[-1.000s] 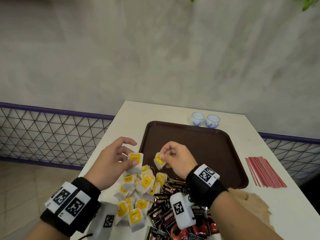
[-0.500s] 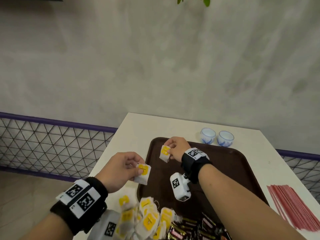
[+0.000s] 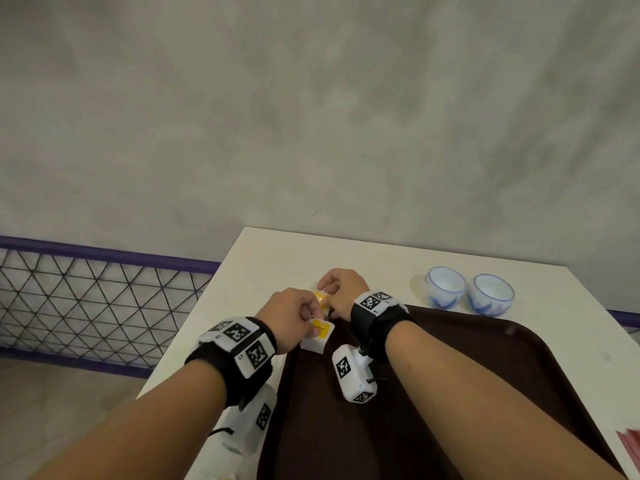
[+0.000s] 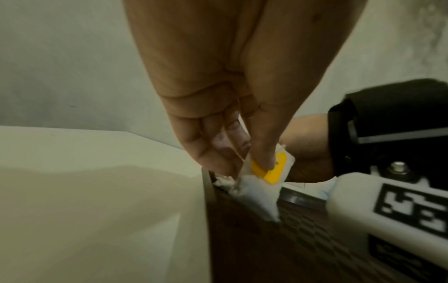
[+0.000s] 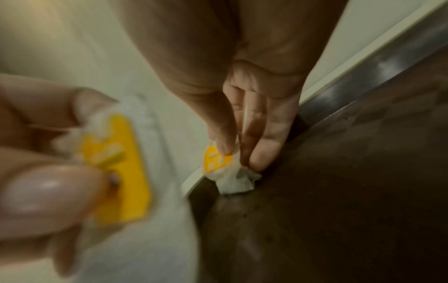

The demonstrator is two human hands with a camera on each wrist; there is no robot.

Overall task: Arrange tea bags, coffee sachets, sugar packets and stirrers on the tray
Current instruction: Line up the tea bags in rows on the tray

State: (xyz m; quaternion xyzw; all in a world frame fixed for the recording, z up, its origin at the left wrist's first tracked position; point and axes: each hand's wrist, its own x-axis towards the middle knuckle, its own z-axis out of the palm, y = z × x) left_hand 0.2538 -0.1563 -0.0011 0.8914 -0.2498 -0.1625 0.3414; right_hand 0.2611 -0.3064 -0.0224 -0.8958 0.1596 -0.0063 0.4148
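Note:
Both hands are over the far left corner of the brown tray (image 3: pixel 502 368). My left hand (image 3: pixel 294 317) pinches a white tea bag with a yellow tag (image 3: pixel 317 336) by its top; in the left wrist view that tea bag (image 4: pixel 261 183) hangs with its bottom touching the tray (image 4: pixel 290 239). My right hand (image 3: pixel 341 292) pinches a second tea bag (image 3: pixel 321 298) a little farther away. In the right wrist view this second tea bag (image 5: pixel 232 178) rests crumpled in the tray's corner (image 5: pixel 339 172), thumb and fingers (image 5: pixel 257 151) still round its tag.
Two blue-and-white cups (image 3: pixel 445 287) (image 3: pixel 491 297) stand on the white table (image 3: pixel 270 268) beyond the tray. Red stirrers (image 3: pixel 630 445) show at the right edge. A mesh railing (image 3: pixel 86 299) runs along the left, beside the table's edge.
Both hands have moved forward from the pile of tea bags to the tray's far left corner, each carrying a tea bag. The view has tilted up, so the pile is out of sight.

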